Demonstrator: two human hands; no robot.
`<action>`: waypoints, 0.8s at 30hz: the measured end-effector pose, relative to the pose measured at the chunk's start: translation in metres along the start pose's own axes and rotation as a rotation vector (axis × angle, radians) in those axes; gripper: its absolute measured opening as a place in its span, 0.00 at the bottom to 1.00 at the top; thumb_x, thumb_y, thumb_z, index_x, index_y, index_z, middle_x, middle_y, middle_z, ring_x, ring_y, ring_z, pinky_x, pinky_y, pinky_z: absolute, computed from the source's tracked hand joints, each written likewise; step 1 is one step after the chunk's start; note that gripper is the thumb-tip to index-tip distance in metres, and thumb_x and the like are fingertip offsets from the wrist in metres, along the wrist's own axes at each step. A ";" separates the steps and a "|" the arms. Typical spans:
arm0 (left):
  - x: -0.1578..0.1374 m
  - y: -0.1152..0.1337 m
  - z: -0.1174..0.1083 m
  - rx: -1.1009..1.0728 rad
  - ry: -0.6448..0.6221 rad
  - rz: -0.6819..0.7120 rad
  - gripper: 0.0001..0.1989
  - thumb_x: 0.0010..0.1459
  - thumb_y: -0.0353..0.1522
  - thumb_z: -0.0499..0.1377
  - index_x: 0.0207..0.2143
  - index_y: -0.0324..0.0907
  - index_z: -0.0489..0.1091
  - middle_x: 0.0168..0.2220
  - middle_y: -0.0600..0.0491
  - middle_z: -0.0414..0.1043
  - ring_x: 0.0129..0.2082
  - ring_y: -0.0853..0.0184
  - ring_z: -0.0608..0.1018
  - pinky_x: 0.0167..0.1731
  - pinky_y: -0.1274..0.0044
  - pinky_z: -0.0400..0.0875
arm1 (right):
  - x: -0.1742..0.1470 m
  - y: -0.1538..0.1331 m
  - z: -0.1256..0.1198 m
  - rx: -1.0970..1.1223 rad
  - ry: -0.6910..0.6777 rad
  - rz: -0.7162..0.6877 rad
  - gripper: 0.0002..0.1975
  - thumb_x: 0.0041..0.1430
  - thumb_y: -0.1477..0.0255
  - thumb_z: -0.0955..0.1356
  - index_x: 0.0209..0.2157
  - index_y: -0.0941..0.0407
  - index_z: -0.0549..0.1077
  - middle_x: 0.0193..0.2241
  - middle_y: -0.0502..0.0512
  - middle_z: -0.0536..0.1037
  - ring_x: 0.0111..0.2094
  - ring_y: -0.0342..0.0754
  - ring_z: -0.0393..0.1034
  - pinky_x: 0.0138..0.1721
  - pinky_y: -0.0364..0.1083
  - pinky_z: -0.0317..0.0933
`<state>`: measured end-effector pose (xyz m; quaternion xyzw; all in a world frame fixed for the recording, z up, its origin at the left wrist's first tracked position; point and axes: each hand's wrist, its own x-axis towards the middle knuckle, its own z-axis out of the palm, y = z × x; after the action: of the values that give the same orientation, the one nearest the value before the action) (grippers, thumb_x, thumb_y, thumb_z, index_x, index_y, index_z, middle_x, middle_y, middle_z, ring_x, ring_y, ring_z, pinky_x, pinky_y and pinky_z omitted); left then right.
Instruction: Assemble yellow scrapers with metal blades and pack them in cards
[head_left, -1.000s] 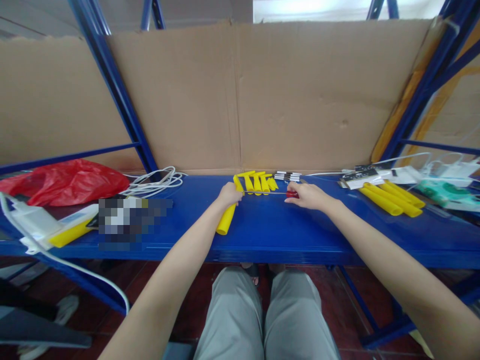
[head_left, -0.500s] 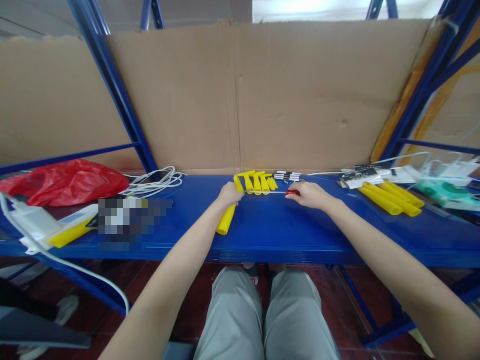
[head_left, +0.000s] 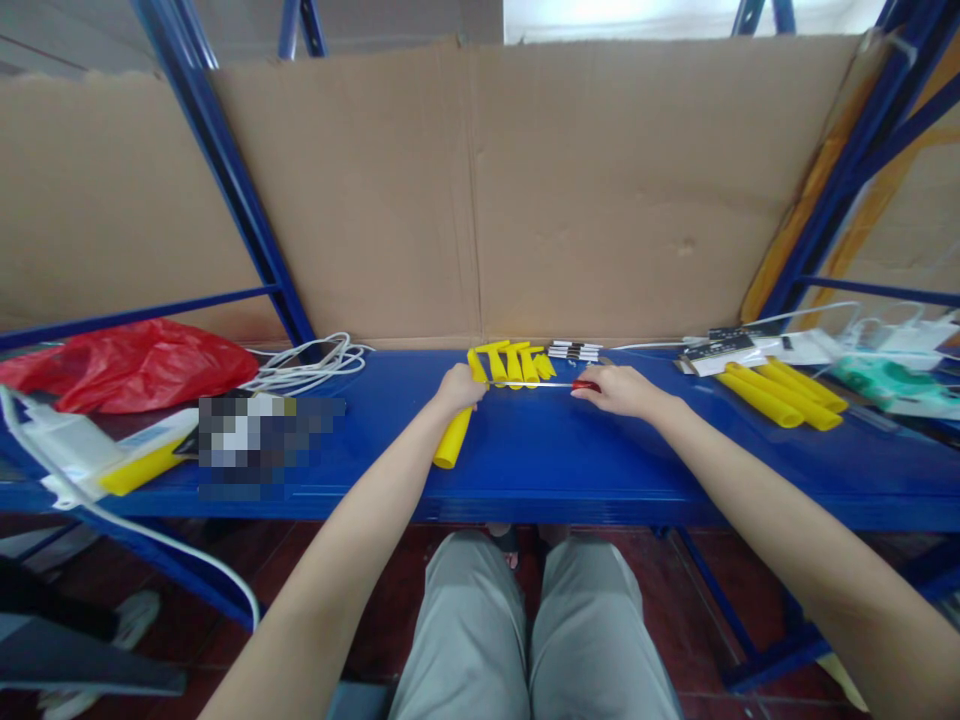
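Note:
My left hand (head_left: 457, 390) is closed around a yellow tube (head_left: 452, 442) whose open lower end points toward me; its upper part shows past my fingers. My right hand (head_left: 616, 388) grips the red handle of what looks like a screwdriver (head_left: 544, 385). Its thin, shiny shaft runs level to the left, reaching the tube beside my left fingers. Whether the tip touches or enters the tube is too small to tell. Several yellow cut pieces (head_left: 517, 365) lie just behind the shaft. Beyond my right hand is a small stack of black-and-white sticks (head_left: 574, 351).
More yellow tubes (head_left: 769, 395) lie at right beside white packets (head_left: 724, 354) and a green item (head_left: 881, 383). At left are a red plastic bag (head_left: 135, 365), coiled white cable (head_left: 322, 365) and a white power adapter (head_left: 67, 445). A cardboard sheet (head_left: 600, 190) stands behind the blue bench (head_left: 570, 460).
Both hands stay in nearly the same place, still holding the tube and the screwdriver. Only the glint along the shaft looks different.

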<state>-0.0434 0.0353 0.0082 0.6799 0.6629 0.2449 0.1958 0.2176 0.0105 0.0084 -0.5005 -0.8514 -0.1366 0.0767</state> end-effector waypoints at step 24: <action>0.001 0.000 0.001 0.037 -0.018 0.026 0.08 0.52 0.24 0.55 0.33 0.29 0.73 0.31 0.40 0.77 0.22 0.66 0.78 0.20 0.82 0.66 | 0.001 0.004 0.000 0.022 0.025 0.052 0.07 0.58 0.66 0.65 0.33 0.55 0.68 0.31 0.55 0.77 0.30 0.48 0.70 0.27 0.43 0.53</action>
<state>-0.0427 0.0361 0.0072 0.6942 0.6565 0.2293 0.1858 0.2203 0.0129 0.0094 -0.5200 -0.8385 -0.1315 0.0965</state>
